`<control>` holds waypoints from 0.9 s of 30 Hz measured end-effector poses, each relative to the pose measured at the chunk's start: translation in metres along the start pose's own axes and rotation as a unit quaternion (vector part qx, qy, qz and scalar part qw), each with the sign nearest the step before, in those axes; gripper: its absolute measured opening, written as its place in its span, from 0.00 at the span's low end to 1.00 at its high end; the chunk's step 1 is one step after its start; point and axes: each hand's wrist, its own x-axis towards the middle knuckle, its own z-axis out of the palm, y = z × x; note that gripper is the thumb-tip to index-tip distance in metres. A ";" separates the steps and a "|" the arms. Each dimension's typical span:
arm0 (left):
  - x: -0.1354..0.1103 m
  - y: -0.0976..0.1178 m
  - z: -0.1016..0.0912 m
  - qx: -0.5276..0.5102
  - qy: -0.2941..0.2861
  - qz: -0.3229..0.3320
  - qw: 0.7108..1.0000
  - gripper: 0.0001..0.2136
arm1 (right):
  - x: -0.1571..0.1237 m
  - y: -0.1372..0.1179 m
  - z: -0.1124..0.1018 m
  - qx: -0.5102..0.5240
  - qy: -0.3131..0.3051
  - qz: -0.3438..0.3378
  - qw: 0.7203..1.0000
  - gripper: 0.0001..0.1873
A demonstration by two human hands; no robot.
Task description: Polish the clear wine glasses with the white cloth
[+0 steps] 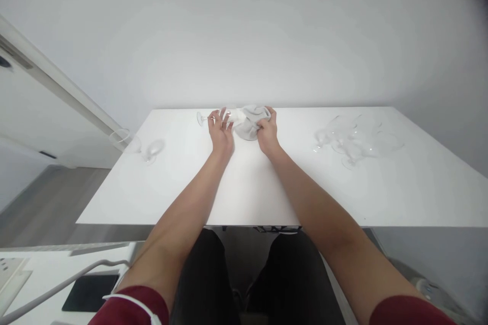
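A clear stemmed wine glass (229, 114) lies sideways in the air over the far middle of the table, its round foot pointing left. My left hand (221, 129) is closed around it near the stem and lower bowl. In my right hand (268, 132) a white-grey cloth (251, 121) is gripped between thumb and fingers. The cloth sits against the open end of the glass and covers the rim. Whether some of it is inside the bowl, I cannot tell.
One stemmed glass (131, 143) stands at the table's left side. Several clear glasses (353, 137) cluster on the right. The white table (251, 188) meets a wall (244, 35) at the back. Lower left are a dark tablet-like object (90, 293) and a grey cable (64, 284).
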 end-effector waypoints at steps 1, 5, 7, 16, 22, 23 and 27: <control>-0.001 0.000 0.001 0.010 0.005 0.005 1.000 0.13 | 0.000 0.000 0.000 0.002 0.019 -0.003 1.000 0.29; -0.004 -0.005 0.006 0.042 -0.003 0.000 0.999 0.15 | -0.005 -0.007 0.007 -0.034 0.027 -0.049 0.998 0.22; -0.005 -0.007 0.007 0.055 -0.022 -0.014 0.998 0.16 | -0.009 -0.012 0.012 -0.072 -0.011 -0.059 0.996 0.20; 0.000 -0.003 0.003 0.030 -0.015 0.010 0.999 0.16 | -0.029 -0.027 0.017 -0.042 -0.253 -0.017 0.966 0.58; -0.001 -0.001 0.008 -0.020 -0.075 -0.069 0.995 0.18 | -0.038 -0.032 0.024 -0.030 -0.338 -0.017 0.941 0.64; -0.002 0.001 0.009 -0.032 -0.085 -0.072 0.993 0.18 | -0.038 -0.032 0.024 -0.004 -0.334 -0.007 0.943 0.65; -0.006 0.006 0.014 -0.039 -0.120 -0.051 0.991 0.15 | -0.030 -0.031 0.018 0.072 -0.315 0.035 0.946 0.68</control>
